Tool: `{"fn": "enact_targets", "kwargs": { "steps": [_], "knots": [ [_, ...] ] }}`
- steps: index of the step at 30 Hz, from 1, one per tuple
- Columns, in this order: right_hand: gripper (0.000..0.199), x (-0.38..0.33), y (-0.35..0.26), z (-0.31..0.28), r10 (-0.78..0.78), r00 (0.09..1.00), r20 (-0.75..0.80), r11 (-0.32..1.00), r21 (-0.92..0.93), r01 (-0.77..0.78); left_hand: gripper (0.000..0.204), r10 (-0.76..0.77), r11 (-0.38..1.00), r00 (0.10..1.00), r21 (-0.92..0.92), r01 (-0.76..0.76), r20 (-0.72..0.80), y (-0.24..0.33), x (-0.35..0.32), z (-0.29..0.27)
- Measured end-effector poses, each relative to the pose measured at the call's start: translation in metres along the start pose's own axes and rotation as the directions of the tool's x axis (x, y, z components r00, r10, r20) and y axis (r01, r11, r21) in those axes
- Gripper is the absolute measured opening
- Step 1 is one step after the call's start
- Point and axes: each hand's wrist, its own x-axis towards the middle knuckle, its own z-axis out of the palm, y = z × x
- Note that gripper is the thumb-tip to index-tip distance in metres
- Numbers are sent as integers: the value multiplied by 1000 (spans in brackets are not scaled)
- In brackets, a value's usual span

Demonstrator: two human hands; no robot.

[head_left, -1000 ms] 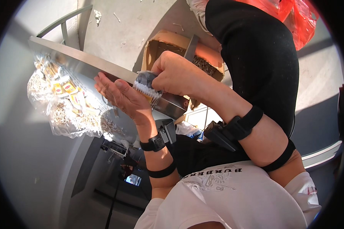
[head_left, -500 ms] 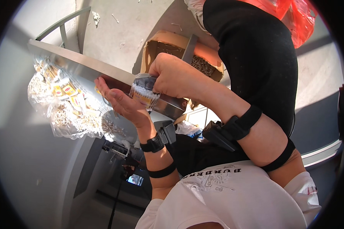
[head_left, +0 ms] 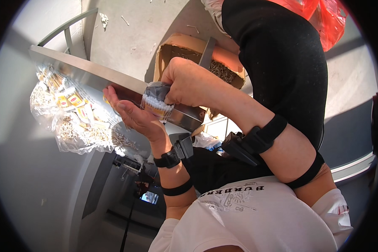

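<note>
Two hands meet mid-frame over one small bundle of cotton swabs. Our right hand closes its grip on the bundle's plastic-wrapped top, while our left hand lies open, palm up, beneath it. Finished clear packs pile at left on the counter; we judge this one partway packed, the cardboard box above holding more.

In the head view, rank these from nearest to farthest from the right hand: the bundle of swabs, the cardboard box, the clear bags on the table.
1. Bundle of swabs: gripped by the right hand.
2. Cardboard box: just behind the hand.
3. Clear bags: on the table's far left.
</note>
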Motion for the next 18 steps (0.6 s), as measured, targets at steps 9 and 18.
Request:
{"fn": "enact_targets", "kwargs": {
  "steps": [9, 18],
  "knots": [
    [24, 1, 1, -1, -10, 1000, 21, 1000, 27, 10, 84, -7, 1000, 1000, -6, 7, -2, 2, 0, 1],
    [15, -1, -5, -2, 47, 999, 7, 998, -38, -47, 71, 56, 995, 998, 79, -54, -21, 3, -1, 6]
  ]
}}
